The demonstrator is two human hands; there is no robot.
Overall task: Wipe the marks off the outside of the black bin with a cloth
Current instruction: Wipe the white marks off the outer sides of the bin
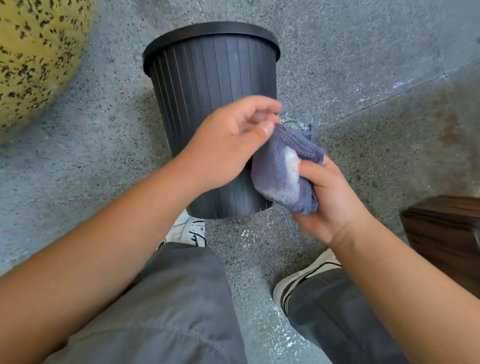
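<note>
The black bin (213,98) lies on its side on the speckled floor (366,59), rim pointing away from the person. The left hand (225,148) covers part of its ribbed wall, fingers loosely curled, grasping nothing. The right hand (328,201) grips a bunched blue-grey cloth (283,170) just beside the bin's base; the cloth hides the base's right edge. A shoe (186,229) shows below the base. A wooden box (458,240) is cut off at right, a yellow spotted object (20,60) at upper left.
</note>
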